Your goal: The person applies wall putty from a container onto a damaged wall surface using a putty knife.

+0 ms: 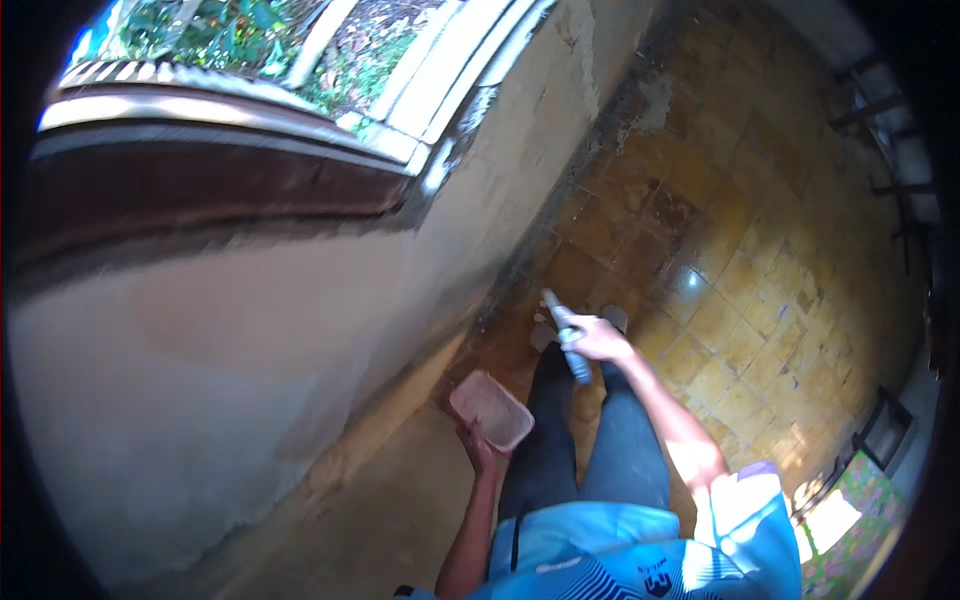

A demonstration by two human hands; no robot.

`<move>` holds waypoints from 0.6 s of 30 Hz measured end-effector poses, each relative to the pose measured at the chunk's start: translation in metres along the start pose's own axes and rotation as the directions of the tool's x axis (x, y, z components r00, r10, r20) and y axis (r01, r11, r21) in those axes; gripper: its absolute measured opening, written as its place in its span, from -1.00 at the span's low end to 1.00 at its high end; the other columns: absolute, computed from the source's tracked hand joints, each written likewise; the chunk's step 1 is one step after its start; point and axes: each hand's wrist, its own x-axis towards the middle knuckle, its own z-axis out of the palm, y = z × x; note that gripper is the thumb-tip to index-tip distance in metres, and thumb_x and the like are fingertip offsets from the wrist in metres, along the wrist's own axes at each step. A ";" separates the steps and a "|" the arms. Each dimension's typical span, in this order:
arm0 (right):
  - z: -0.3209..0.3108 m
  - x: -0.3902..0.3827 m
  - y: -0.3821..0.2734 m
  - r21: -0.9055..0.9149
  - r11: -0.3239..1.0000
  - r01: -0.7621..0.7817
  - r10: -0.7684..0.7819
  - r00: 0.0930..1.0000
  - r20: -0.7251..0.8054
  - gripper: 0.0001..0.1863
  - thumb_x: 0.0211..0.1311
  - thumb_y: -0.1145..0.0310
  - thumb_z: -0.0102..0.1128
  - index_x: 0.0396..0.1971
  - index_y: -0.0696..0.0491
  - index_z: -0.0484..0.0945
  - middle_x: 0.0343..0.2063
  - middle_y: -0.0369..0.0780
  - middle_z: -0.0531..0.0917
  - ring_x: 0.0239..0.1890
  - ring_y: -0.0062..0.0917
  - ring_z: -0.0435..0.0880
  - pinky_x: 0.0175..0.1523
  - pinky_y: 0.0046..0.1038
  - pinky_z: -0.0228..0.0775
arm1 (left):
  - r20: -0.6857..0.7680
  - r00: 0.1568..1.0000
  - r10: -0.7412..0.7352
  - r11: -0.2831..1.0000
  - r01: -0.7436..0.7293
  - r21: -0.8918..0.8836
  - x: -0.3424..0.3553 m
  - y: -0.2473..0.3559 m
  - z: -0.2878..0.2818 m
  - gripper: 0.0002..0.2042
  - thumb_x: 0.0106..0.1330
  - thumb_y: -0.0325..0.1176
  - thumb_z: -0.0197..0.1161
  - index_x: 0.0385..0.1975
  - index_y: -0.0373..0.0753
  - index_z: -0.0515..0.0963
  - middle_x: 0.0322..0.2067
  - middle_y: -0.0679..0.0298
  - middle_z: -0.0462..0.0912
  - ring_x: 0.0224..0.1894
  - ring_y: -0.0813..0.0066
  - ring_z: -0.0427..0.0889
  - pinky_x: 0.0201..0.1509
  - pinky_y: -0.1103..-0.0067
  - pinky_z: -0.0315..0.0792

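My left hand [478,449] is closed on the near edge of a pinkish, shallow rectangular tub [493,407], with the thumb over its rim. The tub is tilted and shows its pale inside; whether anything lies in it is hard to tell. My right hand [599,341] is wrapped round the middle of a long, slim grey tool [557,310]. One end points ahead toward the wall's foot, while the thicker ribbed end sticks out below my fist. Blur hides the tool's exact kind. Both things are held above my legs, to the right of the wall.
A plastered wall [250,370] with worn patches runs along my left. Above it is a window with a dark red-brown sill [220,185]. Yellowish tiles [720,310] cover the floor. At the far right stand dark-framed furniture [885,430] and a flowered green cloth [865,510].
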 end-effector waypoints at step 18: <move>-0.121 -0.309 -0.303 0.551 0.794 0.256 -0.357 0.930 0.083 -0.38 0.31 0.29 0.22 0.33 0.13 0.33 -0.18 -0.26 0.65 -0.24 -0.65 0.59 -0.11 -0.63 0.46 | -0.002 0.739 0.673 0.639 -0.584 -0.501 -0.158 0.295 0.047 -0.53 0.37 -0.29 0.11 0.24 -0.29 0.25 0.12 0.14 0.36 0.20 0.32 0.33 0.34 0.41 0.16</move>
